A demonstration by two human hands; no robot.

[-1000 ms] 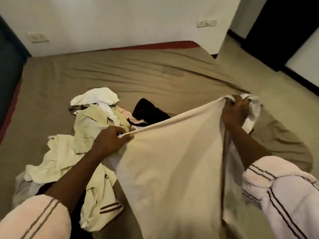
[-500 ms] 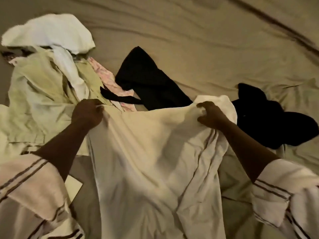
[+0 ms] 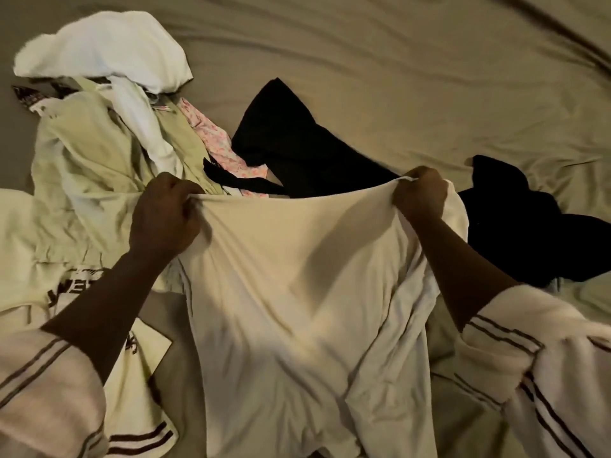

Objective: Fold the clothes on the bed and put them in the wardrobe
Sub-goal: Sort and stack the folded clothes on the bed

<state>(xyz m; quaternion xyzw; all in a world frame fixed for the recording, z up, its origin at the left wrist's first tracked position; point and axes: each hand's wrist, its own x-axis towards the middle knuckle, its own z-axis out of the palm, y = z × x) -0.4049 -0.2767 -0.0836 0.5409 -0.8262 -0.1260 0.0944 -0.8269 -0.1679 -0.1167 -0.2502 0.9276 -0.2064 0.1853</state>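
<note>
Bed in wrinkled tan sheet, clothes heaped toward its left edge | my left hand and right hand fists clenched on cream garment top edge, stretched between them

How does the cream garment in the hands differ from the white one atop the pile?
Colour: the cream garment is yellowish; the white garment is brighter.
Grip: the left hand and right hand grip the cream garment's top edge; no hand touches the white garment.
Pose: the cream garment is stretched wide between the hands; the white garment lies bunched over a light green garment.
Both are unfolded.
</note>
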